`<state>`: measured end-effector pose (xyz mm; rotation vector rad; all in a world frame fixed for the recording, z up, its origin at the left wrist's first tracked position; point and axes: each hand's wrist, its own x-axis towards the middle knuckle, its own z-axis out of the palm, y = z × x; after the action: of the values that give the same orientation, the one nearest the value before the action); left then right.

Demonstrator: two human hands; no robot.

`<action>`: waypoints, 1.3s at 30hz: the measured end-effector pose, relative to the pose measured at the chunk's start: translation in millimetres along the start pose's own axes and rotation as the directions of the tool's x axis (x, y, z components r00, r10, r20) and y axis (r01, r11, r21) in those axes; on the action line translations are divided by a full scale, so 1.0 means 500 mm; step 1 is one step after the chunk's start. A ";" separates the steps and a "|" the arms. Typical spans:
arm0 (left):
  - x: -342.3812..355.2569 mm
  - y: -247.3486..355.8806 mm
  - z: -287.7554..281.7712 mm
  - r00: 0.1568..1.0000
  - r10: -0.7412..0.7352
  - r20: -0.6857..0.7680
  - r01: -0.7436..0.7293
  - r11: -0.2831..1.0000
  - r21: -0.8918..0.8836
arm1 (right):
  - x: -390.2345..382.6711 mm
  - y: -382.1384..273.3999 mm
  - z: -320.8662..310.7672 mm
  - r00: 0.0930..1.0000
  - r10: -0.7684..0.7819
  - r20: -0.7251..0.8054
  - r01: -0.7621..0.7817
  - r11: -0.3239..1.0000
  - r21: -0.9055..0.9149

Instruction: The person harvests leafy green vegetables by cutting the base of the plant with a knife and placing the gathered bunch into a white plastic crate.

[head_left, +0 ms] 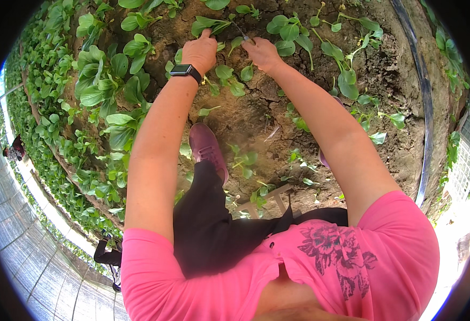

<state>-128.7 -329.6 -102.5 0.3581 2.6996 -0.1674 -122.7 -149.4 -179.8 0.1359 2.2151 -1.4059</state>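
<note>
My left hand (200, 52), with a dark watch on its wrist, is at the far middle of the bed. Its fingers are closed at a leafy green plant (209, 23), whose pale stem points right; the fingertips are partly hidden. Just to the right, my right hand (263, 55) grips a thin metal cutting tool (239, 29). The tool's narrow tip slants up and left toward the plant's stem end. Most of its handle is covered by my fingers, so its exact kind is unclear. Small green seedlings (229, 80) grow in the soil below both hands.
Dense leafy greens (96, 80) fill the left side. More plants (291, 32), some drooping, stand to the right. A black hose (425, 107) runs along the right edge of the cracked soil. My purple shoe (208, 150) and a wooden frame piece (267, 202) are nearer me.
</note>
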 end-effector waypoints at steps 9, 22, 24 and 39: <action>0.008 0.007 0.005 0.990 -0.074 0.121 0.072 0.997 0.017 | -0.030 -0.042 -0.011 0.914 0.274 0.298 -0.392 0.786 0.479; -0.111 -0.055 -0.034 0.994 0.068 -0.085 -0.107 0.762 -0.639 | -0.063 -0.079 -0.039 0.987 0.104 0.126 -0.160 0.770 0.618; -0.143 -0.051 -0.045 0.993 0.100 -0.063 -0.109 0.573 -0.812 | -0.074 -0.109 -0.044 0.990 0.024 0.141 -0.105 0.790 0.604; -0.205 -0.098 -0.075 0.998 -0.062 0.032 0.043 0.183 -0.982 | -0.083 -0.106 -0.010 0.915 -0.061 0.400 -0.103 0.921 0.376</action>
<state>-65.9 -393.4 -23.1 -0.1779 2.1695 1.5566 -107.0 -161.9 -115.4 0.0017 1.5763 -1.6768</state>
